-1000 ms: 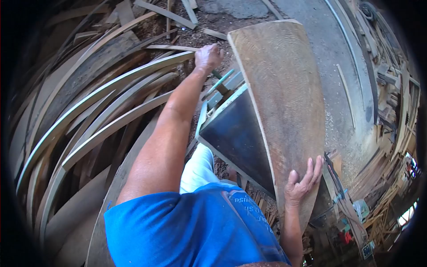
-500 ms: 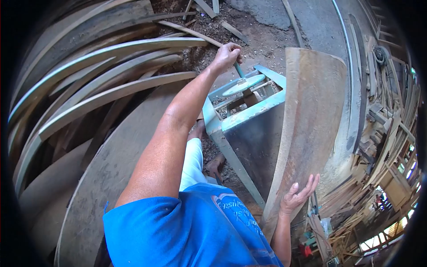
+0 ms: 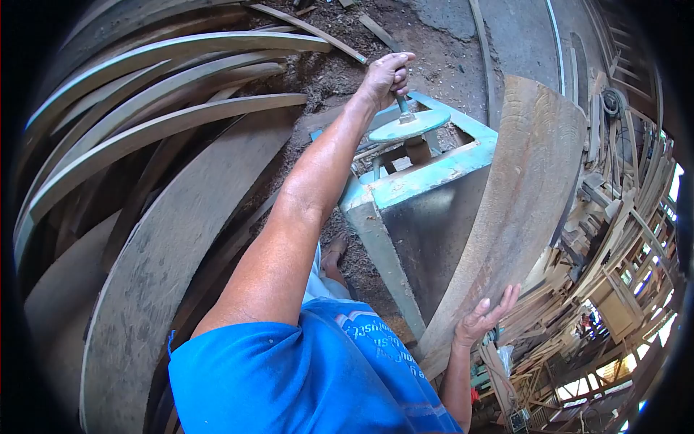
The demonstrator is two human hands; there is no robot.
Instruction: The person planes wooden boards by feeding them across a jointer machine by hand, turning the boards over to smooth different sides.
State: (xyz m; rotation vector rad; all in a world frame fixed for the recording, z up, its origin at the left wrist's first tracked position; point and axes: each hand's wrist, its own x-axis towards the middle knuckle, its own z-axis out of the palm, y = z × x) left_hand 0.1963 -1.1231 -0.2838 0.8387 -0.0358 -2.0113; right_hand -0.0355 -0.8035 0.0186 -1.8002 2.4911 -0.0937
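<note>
The fingers of my left hand (image 3: 387, 78) are wrapped round the upright handle (image 3: 403, 105) of a pale green handwheel (image 3: 409, 126). This wheel sits on the open end of a green metal machine frame (image 3: 441, 173) with a dark side panel (image 3: 434, 228). A broad, curved wooden board (image 3: 517, 173) leans over the machine's right side. Against the board's lower part rests my right hand (image 3: 486, 318), its fingers spread and pointing up and to the right.
Curved wooden pieces (image 3: 166, 119) are stacked at the left, beside a wide curved plank (image 3: 170, 253). Wood shavings and offcuts (image 3: 376, 32) lie on the floor ahead. Piled timber (image 3: 578, 289) lines the right side. A bare foot (image 3: 334, 253) shows beneath my left arm.
The view has shifted, bringing the handwheel and frame into fuller sight. My left hand has come over the handle and closed round it. The board appears more slanted, my right hand still at its lower part.
</note>
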